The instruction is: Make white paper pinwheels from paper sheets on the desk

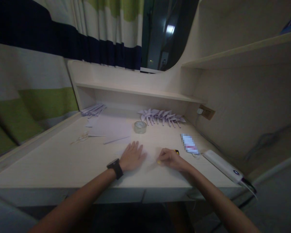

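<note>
We see folded paper pieces [163,116] done at back; left hand [133,157] flat, open on unfolded sheet [149,151]; right hand [169,159] curled on it (grip unclear).

On the desk [63,161], near its front edge, the left hand [133,156] lies flat, fingers spread, on a pale paper sheet [150,151]. The right hand [169,159] rests curled beside it; what it grips is unclear. A tape roll [140,127] sits behind, folded paper shapes [162,116] along the back edge, and a power bank [223,165] at the right edge.
</note>
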{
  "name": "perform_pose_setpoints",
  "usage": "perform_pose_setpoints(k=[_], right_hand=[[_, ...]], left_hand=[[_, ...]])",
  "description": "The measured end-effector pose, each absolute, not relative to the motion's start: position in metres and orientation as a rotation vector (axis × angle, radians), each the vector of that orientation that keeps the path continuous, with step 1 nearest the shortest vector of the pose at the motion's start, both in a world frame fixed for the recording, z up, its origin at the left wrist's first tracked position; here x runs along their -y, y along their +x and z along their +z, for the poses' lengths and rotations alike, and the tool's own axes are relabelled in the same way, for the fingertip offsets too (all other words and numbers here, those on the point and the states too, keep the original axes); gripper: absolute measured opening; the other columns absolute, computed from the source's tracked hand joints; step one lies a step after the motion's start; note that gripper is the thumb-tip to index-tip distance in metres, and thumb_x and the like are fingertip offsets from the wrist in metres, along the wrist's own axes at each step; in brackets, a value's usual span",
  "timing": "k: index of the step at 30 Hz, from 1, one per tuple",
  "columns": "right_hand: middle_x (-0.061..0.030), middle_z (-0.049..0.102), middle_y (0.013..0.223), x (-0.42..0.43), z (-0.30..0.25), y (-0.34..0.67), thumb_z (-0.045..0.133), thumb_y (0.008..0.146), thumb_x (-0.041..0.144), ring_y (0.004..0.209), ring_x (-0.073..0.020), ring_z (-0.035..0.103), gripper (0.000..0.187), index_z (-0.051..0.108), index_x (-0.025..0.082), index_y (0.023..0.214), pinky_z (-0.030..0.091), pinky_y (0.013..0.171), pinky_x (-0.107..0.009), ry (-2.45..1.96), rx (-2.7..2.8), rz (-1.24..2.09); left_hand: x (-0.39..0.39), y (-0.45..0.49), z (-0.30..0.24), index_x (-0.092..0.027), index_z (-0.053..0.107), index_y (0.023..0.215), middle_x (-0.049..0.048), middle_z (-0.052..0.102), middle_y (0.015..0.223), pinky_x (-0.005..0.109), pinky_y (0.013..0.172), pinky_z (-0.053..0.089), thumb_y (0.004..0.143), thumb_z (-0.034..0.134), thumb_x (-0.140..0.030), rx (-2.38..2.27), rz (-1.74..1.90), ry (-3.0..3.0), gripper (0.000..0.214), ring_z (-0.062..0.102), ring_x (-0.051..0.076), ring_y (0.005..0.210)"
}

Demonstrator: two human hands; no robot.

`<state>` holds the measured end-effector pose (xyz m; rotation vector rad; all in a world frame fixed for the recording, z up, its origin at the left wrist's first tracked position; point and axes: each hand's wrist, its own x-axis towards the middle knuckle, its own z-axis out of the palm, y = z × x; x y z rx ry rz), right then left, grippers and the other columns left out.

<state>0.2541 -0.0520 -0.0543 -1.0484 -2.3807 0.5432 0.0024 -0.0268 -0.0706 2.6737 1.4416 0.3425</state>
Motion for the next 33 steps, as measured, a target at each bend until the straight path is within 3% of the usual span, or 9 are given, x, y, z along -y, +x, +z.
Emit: perform_pose_setpoints(k=[4, 8, 11, 19, 24, 28, 33], right_hand=[[-0.0048, 0.062, 0.081, 0.058, -0.041, 0.256, 0.063, 0.081, 0.037, 0.076, -0.0156, 0.057, 0.02, 0.076, 0.022, 0.084, 0.043, 0.068, -0.026, -1.088, 2.387, 0.662], [-0.0049, 0.064, 0.084, 0.059, -0.032, 0.257, 0.066, 0.078, 0.037, 0.078, -0.0163, 0.059, 0.019, 0.076, 0.022, 0.085, 0.044, 0.07, -0.026, -1.109, 2.383, 0.739], [-0.0052, 0.065, 0.085, 0.058, -0.029, 0.263, 0.067, 0.076, 0.036, 0.08, -0.0171, 0.06, 0.019, 0.076, 0.021, 0.083, 0.045, 0.072, -0.026, -1.108, 2.364, 0.794], [-0.0065, 0.066, 0.086, 0.054, -0.033, 0.29, 0.07, 0.072, 0.036, 0.079, -0.0188, 0.062, 0.024, 0.074, 0.018, 0.085, 0.046, 0.073, -0.029, -1.162, 2.257, 0.804], [-0.0075, 0.067, 0.087, 0.053, -0.036, 0.302, 0.07, 0.07, 0.034, 0.08, -0.0201, 0.062, 0.026, 0.074, 0.016, 0.089, 0.047, 0.073, -0.03, -1.261, 2.183, 0.779], [-0.0058, 0.068, 0.08, 0.054, -0.036, 0.302, 0.065, 0.073, 0.03, 0.076, -0.0197, 0.061, 0.016, 0.074, 0.018, 0.081, 0.045, 0.068, -0.028, -1.389, 2.189, 0.54], [-0.0054, 0.068, 0.081, 0.054, -0.034, 0.297, 0.063, 0.074, 0.024, 0.076, -0.0195, 0.06, 0.013, 0.073, 0.019, 0.08, 0.043, 0.068, -0.026, -1.446, 2.223, 0.362]], left_hand=[[0.029, 0.0, -0.062, -0.008, 0.035, 0.14, 0.0227, 0.024, 0.148, 0.048, 0.109, 0.018, 0.087, 0.023, -0.067, -1.419, 0.423, 2.671, 0.08, 0.018, 0.036, 0.138], [0.026, -0.013, -0.055, -0.011, 0.034, 0.141, 0.023, 0.02, 0.149, 0.047, 0.109, 0.019, 0.073, 0.038, -0.078, -1.353, 0.426, 2.737, 0.096, 0.017, 0.038, 0.138], [0.024, -0.026, -0.055, -0.014, 0.037, 0.14, 0.0227, 0.026, 0.148, 0.048, 0.106, 0.023, 0.07, 0.043, -0.079, -1.349, 0.346, 2.731, 0.096, 0.025, 0.039, 0.135], [0.035, -0.027, -0.049, -0.019, 0.042, 0.135, 0.0141, 0.052, 0.13, 0.039, 0.099, 0.036, 0.079, 0.055, -0.057, -1.234, 0.512, 2.716, 0.069, 0.049, 0.029, 0.118], [0.038, -0.024, -0.052, -0.018, 0.037, 0.137, 0.0139, 0.044, 0.139, 0.04, 0.105, 0.03, 0.079, 0.062, -0.047, -1.196, 0.623, 2.777, 0.07, 0.04, 0.027, 0.126], [0.039, -0.024, -0.058, -0.022, 0.035, 0.138, 0.012, 0.035, 0.146, 0.045, 0.109, 0.023, 0.081, 0.062, -0.041, -1.203, 0.634, 2.796, 0.066, 0.032, 0.027, 0.133], [0.046, -0.02, -0.053, -0.027, 0.037, 0.137, 0.0077, 0.047, 0.137, 0.042, 0.104, 0.033, 0.083, 0.06, -0.025, -1.047, 0.892, 2.618, 0.059, 0.042, 0.023, 0.124]])
